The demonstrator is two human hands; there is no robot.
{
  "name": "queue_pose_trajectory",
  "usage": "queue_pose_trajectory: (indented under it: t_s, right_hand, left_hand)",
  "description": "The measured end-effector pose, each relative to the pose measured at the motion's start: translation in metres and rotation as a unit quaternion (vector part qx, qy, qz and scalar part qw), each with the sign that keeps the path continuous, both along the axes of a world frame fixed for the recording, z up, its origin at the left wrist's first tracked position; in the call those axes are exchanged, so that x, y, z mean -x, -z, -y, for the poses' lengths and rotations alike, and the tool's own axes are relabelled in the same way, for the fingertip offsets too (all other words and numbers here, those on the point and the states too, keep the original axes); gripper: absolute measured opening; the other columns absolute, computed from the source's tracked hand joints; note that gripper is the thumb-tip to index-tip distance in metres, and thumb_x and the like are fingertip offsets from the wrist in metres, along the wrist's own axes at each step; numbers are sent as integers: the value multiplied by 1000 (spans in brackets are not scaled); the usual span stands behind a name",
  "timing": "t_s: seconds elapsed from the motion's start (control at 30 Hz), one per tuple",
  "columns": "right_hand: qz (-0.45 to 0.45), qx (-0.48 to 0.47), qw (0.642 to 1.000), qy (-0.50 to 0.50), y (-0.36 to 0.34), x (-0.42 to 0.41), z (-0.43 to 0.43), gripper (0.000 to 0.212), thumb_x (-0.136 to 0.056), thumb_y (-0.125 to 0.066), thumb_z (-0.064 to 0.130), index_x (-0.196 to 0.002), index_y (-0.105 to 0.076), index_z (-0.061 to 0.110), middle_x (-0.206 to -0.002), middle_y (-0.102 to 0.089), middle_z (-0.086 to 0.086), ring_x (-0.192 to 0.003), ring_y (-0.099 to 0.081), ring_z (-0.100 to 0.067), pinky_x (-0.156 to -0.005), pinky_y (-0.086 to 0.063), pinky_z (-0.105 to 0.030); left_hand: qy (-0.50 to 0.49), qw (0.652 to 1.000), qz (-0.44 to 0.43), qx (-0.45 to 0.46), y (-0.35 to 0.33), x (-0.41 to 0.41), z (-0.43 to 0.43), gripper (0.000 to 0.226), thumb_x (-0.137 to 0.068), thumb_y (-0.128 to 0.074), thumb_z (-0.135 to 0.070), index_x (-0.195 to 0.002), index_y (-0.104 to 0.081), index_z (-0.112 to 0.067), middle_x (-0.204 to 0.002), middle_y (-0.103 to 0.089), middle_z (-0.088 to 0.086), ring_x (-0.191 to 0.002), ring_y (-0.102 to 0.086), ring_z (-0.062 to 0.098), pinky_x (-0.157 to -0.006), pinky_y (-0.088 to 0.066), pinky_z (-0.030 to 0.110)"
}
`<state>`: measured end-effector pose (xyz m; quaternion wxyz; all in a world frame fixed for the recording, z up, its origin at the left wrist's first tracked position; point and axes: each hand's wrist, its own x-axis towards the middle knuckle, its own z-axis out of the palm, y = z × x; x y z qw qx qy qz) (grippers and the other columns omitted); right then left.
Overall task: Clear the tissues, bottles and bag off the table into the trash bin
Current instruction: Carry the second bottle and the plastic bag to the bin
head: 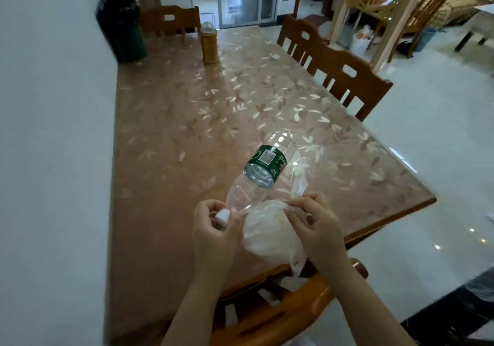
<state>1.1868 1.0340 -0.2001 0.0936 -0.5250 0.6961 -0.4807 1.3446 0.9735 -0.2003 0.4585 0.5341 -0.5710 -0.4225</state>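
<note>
Our left hand gripped the clear green-labelled plastic bottle by its white-capped neck, body slanting beyond the grip; our right hand pinched the crumpled white plastic bag just beside, probably gathering both for one trip.

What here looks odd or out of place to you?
The black-lined trash bin appears to stand on the far left corner of the table, by the wall, an unusual spot for a bin. Nothing looks spilled or broken. The left hand holds an empty bottle, the right hand a plastic bag.
</note>
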Motion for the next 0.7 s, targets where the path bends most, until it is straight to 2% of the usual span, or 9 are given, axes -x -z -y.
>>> queue_pose_trajectory:
  t_s: [0.13, 0.23, 0.33, 0.4, 0.53, 0.63, 0.7]
  right_hand:
    - [29, 38, 997, 58, -7, 36, -29, 13, -77, -63, 17, -85, -68, 8, -87, -49, 12, -83, -50, 6, -66, -40, -4]
    - [47, 34, 993, 107, -4, 74, -49, 8, -79, -69, 10, -87, -68, 11, -89, -51, 11, -83, -52, 1, -68, -41, -6]
    - [45, 37, 988, 143, -5, 123, -73, 10, -78, -69, 4, -87, -68, 9, -88, -50, 13, -83, -51, 5, -68, -40, -4]
    - [46, 38, 984, 166, -7, 161, -91, 10, -78, -69, 4, -86, -68, 10, -88, -50, 13, -84, -51, 6, -69, -40, -4]
    - [51, 49, 970, 231, -7, 246, -133, 13, -78, -70, 3, -86, -69, 13, -88, -51, 13, -81, -53, -3, -67, -46, -12]
    - [54, 52, 958, 276, -10, 307, -166, 15, -78, -69, 2, -85, -69, 16, -86, -52, 6, -78, -52, -5, -68, -49, -18]
    - [44, 54, 953, 295, -13, 340, -184, 15, -78, -69, 2, -86, -69, 16, -87, -52, 1, -78, -52, -4, -68, -47, -13]
  left_hand:
    - [69, 998, 1, -5, -5, 48, -14, 16, -79, -65, -17, -82, -50, -23, -85, -58, 9, -65, -55, 14, -50, -45, 17]
    - [115, 993, 4, -7, -9, 93, -23, 16, -80, -65, -16, -83, -51, -21, -86, -58, 11, -65, -54, 15, -50, -45, 16]
    - [150, 989, 7, 6, -11, 149, -35, 17, -79, -66, -16, -83, -50, -22, -87, -57, 12, -65, -53, 15, -51, -45, 18]
    - [165, 986, 7, 10, -13, 191, -48, 18, -78, -67, -19, -82, -50, -23, -85, -57, 11, -63, -52, 15, -53, -47, 23]
    - [208, 978, 5, -1, -16, 283, -77, 18, -68, -62, -35, -78, -49, -27, -74, -57, 2, -61, -53, 18, -58, -48, 35]
    - [244, 970, 3, 2, -20, 352, -99, 18, -74, -64, -29, -78, -47, -27, -69, -54, -5, -57, -51, 14, -57, -45, 27]
    - [258, 966, 5, 9, -19, 389, -113, 21, -73, -68, -32, -78, -47, -30, -73, -55, -6, -61, -54, 13, -58, -45, 21]
